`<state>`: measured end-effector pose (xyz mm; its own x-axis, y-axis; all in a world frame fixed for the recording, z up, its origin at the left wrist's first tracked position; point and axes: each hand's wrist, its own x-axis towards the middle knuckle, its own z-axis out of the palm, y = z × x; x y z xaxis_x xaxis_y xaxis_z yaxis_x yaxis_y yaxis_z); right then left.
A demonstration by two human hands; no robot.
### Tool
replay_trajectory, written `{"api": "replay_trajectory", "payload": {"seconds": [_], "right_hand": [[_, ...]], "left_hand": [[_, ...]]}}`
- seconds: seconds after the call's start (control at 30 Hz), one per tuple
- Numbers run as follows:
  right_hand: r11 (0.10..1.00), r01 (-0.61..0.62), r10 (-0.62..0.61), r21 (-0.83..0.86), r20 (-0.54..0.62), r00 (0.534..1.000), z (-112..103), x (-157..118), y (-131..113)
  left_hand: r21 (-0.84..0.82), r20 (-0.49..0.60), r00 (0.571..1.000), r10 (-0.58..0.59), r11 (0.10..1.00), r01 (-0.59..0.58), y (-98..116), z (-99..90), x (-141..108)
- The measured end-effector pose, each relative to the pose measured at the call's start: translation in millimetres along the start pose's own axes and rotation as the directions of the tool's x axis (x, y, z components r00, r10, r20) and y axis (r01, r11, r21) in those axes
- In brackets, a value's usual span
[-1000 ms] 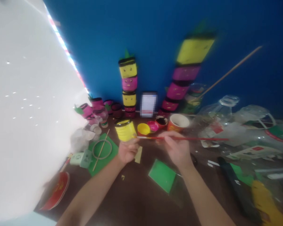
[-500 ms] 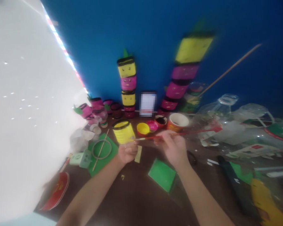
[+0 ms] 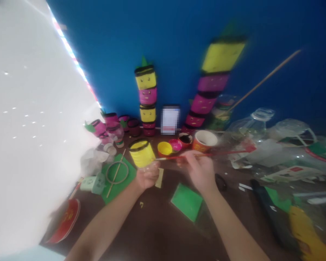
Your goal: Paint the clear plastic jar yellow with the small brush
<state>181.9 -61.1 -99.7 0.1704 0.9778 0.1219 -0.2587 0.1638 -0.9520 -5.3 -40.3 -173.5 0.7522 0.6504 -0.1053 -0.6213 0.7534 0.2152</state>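
My left hand (image 3: 148,175) grips the bottom of a yellow cup (image 3: 141,153) with a black rim, tilted a little above the table. In my right hand (image 3: 199,170) is a thin red paintbrush (image 3: 176,157), pinched between the fingers and lying nearly level. The brush tip points left and meets the cup's lower right side. Just behind the hands stand small paint pots, one yellow (image 3: 164,148), one pink (image 3: 175,145) and one dark (image 3: 185,140), beside a white and red paper cup (image 3: 205,139).
Stacked yellow and pink cups with faces (image 3: 147,96) stand by the blue wall, left of a blurred screen (image 3: 170,120). Green sheets (image 3: 187,202), a grey ring (image 3: 126,172) and a red fan-like piece (image 3: 67,222) lie around. Clear plastic bottles (image 3: 263,119) crowd the right.
The yellow cup has shifted very slightly left and turned a little in my left hand. The brush tip has moved slightly left with it. Nearly everything else is unchanged.
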Motion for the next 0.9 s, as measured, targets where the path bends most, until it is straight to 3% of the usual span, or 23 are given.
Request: {"api": "replay_trajectory", "payload": {"seconds": [0.17, 0.4, 0.5, 0.67, 0.9], "right_hand": [[0.996, 0.064, -0.063, 0.061, -0.013, 0.998, -6.7, 3.0, -4.1], [0.992, -0.04, 0.017, 0.123, 0.188, 0.982, -6.9, -2.9, -5.8], [0.992, -0.053, 0.03, 0.117, 0.194, 0.981, -5.4, -2.9, 0.3], [0.996, 0.031, -0.043, 0.088, 0.14, 0.989, -9.5, 1.8, -1.0], [0.997, 0.051, -0.063, 0.058, 0.212, 0.975, -3.1, -7.7, -9.3]], "left_hand": [[-0.002, -0.076, 0.997, 0.002, 1.0, -0.002, 0.6, 4.2, -0.5], [-0.011, -0.107, 0.994, 0.006, 1.0, -0.008, 0.7, 11.0, -0.1], [-0.002, -0.1, 0.995, 0.008, 1.0, -0.009, 0.4, 9.2, -0.2], [0.008, -0.104, 0.994, 0.028, 1.0, -0.028, 0.5, 7.7, -1.5], [0.036, -0.241, 0.968, 0.071, 0.997, -0.064, 0.2, 14.1, -0.7]]}}
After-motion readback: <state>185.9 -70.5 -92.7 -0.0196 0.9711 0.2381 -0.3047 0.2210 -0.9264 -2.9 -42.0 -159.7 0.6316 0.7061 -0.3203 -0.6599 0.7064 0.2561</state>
